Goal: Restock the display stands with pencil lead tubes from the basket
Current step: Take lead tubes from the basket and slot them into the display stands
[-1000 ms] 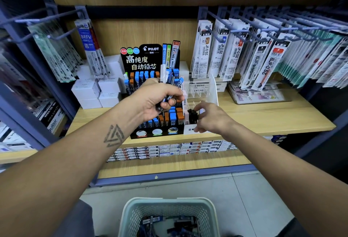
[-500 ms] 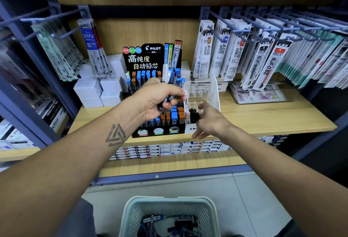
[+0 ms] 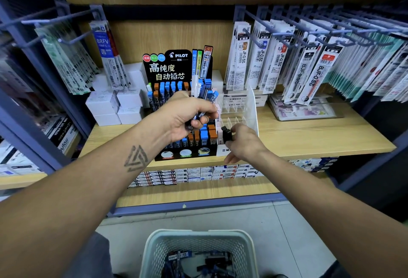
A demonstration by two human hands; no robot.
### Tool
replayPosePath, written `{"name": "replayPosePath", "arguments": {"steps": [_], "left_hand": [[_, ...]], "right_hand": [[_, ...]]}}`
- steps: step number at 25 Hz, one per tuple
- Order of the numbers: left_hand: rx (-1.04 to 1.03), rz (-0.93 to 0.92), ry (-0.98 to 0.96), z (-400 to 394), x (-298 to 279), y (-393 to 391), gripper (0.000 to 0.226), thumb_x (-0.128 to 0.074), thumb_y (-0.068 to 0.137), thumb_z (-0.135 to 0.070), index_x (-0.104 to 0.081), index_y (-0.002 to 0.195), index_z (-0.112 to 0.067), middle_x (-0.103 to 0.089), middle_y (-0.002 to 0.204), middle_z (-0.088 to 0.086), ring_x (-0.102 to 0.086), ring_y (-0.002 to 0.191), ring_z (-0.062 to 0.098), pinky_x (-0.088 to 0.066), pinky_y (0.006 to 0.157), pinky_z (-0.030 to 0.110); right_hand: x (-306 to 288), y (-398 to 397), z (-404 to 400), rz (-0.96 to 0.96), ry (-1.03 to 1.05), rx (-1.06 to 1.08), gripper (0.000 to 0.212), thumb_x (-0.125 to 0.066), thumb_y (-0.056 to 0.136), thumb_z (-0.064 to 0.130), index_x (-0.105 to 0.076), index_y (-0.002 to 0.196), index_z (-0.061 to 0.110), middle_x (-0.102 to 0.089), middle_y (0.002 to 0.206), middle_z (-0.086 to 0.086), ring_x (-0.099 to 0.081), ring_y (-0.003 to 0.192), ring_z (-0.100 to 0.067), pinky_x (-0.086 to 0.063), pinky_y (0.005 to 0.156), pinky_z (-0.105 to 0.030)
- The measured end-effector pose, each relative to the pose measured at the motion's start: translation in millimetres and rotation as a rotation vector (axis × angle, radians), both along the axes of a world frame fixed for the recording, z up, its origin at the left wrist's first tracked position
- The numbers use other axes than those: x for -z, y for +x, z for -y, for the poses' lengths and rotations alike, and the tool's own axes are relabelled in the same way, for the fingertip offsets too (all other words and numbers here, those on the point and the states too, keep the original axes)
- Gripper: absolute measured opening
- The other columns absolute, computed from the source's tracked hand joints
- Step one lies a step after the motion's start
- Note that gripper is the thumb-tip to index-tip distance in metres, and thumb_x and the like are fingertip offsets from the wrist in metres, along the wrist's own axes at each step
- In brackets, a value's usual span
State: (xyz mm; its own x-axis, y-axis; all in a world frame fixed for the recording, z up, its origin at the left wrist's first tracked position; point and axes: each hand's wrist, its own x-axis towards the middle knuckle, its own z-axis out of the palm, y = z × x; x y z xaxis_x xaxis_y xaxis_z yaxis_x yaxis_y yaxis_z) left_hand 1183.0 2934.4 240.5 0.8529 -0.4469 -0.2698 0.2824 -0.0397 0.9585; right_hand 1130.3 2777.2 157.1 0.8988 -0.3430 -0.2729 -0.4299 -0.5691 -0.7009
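My left hand (image 3: 187, 118) grips a bundle of blue-capped pencil lead tubes (image 3: 206, 94) upright in front of the black Pilot display stand (image 3: 176, 72), whose rows hold blue and orange tubes. My right hand (image 3: 244, 143) is at the front slot of the clear acrylic Mono stand (image 3: 249, 110) and pinches a black lead tube (image 3: 226, 134) standing there. The pale mesh basket (image 3: 198, 249) sits below on the floor with several loose tubes inside.
White boxes (image 3: 114, 105) are stacked left of the Pilot stand. Refill packs (image 3: 276, 57) hang on hooks to the right and left. The wooden shelf (image 3: 320, 136) runs right of the clear stand. Flat boxes line the lower shelf (image 3: 198, 174).
My right hand has stayed at the black tube, and its lower fingers have dropped slightly towards the shelf edge. My left hand holds the bundle in the same place.
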Motion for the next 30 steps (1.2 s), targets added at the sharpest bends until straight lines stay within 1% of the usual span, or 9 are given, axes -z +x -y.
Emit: {"name": "replayPosePath", "arguments": {"steps": [3,6,8,11,15,20,24,27,30], "left_hand": [[0.003,0.004,0.005,0.4,0.6,0.1,0.010,-0.066,0.086,0.009,-0.057,0.084,0.007,-0.066,0.082,0.026,-0.043,0.046,0.012,-0.028,0.032,0.016],[-0.006,-0.005,-0.001,0.8,1.2,0.8,0.011,-0.066,0.085,0.010,-0.055,0.084,0.007,-0.066,0.081,0.026,-0.043,0.047,0.012,-0.028,0.032,0.016],[-0.005,-0.005,-0.004,1.2,0.8,0.3,0.011,-0.066,0.085,0.010,-0.055,0.085,0.007,-0.066,0.082,0.026,-0.044,0.046,0.011,-0.029,0.032,0.016],[-0.001,0.001,0.004,2.3,1.3,1.4,0.009,-0.066,0.086,0.009,-0.057,0.088,0.009,-0.065,0.083,0.026,-0.044,0.046,0.011,-0.029,0.032,0.016],[-0.007,-0.005,-0.009,1.0,2.3,2.2,0.018,-0.065,0.085,0.010,-0.055,0.099,0.010,-0.064,0.085,0.028,-0.044,0.045,0.011,-0.028,0.032,0.016],[-0.015,-0.011,-0.017,-0.3,1.6,4.2,0.025,-0.065,0.085,0.011,-0.053,0.107,0.011,-0.064,0.085,0.028,-0.044,0.044,0.012,-0.028,0.032,0.016],[-0.006,-0.014,-0.017,-0.5,0.3,3.4,0.020,-0.065,0.085,0.011,-0.056,0.103,0.013,-0.064,0.084,0.027,-0.045,0.045,0.012,-0.028,0.032,0.015],[-0.017,-0.012,-0.024,-1.4,2.3,4.9,0.035,-0.065,0.085,0.011,-0.050,0.116,0.014,-0.065,0.081,0.027,-0.045,0.044,0.012,-0.029,0.032,0.016],[-0.010,-0.015,-0.022,-0.9,1.5,4.0,0.025,-0.065,0.085,0.011,-0.053,0.107,0.012,-0.064,0.084,0.028,-0.045,0.045,0.012,-0.029,0.032,0.016]], "right_hand": [[0.9,3.9,-0.3,0.032,0.014,0.050,0.012,-0.045,0.100,-0.004,-0.045,0.109,0.004,-0.069,0.089,-0.029,-0.073,0.060,-0.033,-0.062,0.067,-0.050],[3.9,7.5,1.7,0.031,0.042,0.096,0.017,-0.045,0.098,-0.005,-0.044,0.106,0.010,-0.072,0.077,-0.026,-0.073,0.057,-0.031,-0.063,0.064,-0.047],[8.9,7.8,3.0,0.038,-0.104,0.041,0.002,-0.053,0.096,0.000,-0.054,0.095,0.002,-0.072,0.070,-0.020,-0.072,0.053,-0.027,-0.063,0.060,-0.046],[13.9,10.1,3.9,0.127,-0.411,-0.035,0.007,-0.063,0.091,0.017,-0.065,0.090,0.010,-0.070,0.074,-0.008,-0.070,0.064,-0.025,-0.058,0.057,-0.038],[7.1,9.9,3.2,0.200,-0.530,-0.030,0.017,-0.064,0.086,0.017,-0.066,0.103,0.018,-0.069,0.097,-0.010,-0.061,0.083,-0.034,-0.040,0.062,-0.031],[2.0,4.7,-1.7,0.278,-0.604,-0.081,0.037,-0.059,0.089,0.009,-0.070,0.118,0.030,-0.072,0.105,-0.008,-0.065,0.091,-0.032,-0.038,0.065,-0.028],[3.4,4.7,0.9,0.278,-0.591,-0.077,0.026,-0.056,0.087,0.004,-0.075,0.096,0.020,-0.067,0.081,-0.012,-0.062,0.079,-0.036,-0.036,0.061,-0.029],[7.6,6.7,3.8,0.266,-0.585,-0.053,0.020,-0.055,0.081,-0.002,-0.061,0.068,0.012,-0.053,0.063,-0.007,-0.055,0.064,-0.036,-0.033,0.054,-0.029],[9.4,9.0,5.0,0.304,-0.565,-0.048,0.015,-0.058,0.085,0.000,-0.068,0.077,0.008,-0.064,0.071,-0.012,-0.058,0.064,-0.033,-0.044,0.054,-0.033]]}}
